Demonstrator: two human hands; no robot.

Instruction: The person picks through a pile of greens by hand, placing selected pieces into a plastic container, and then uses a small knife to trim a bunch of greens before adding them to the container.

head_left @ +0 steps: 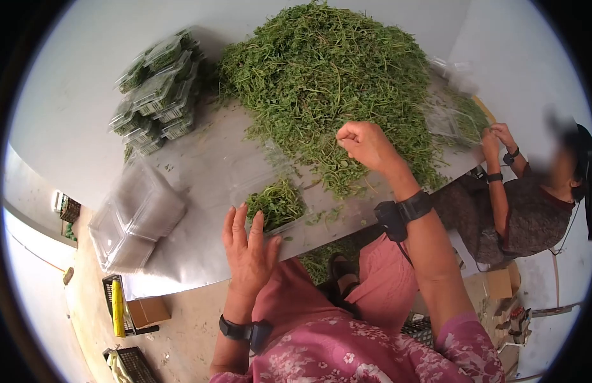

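The right hand is closed into a fist at the near edge of the herb heap. The left hand is held open with fingers spread, empty, just beside a small bunch of herbs on the tabletop.

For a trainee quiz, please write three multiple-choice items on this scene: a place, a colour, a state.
1. Where do the filled packs stand?
A) left of the herb pile
B) right of it
C) on the floor
2. What colour is the wearer's clothing?
A) blue
B) pink
C) white
3. How is the right hand?
A) spread flat
B) curled shut
C) gripping a knife
Answers: 1 A, they are stacked at the pile's left; 2 B, pink fabric covers the lap; 3 B, its fingers curl at the pile's edge.
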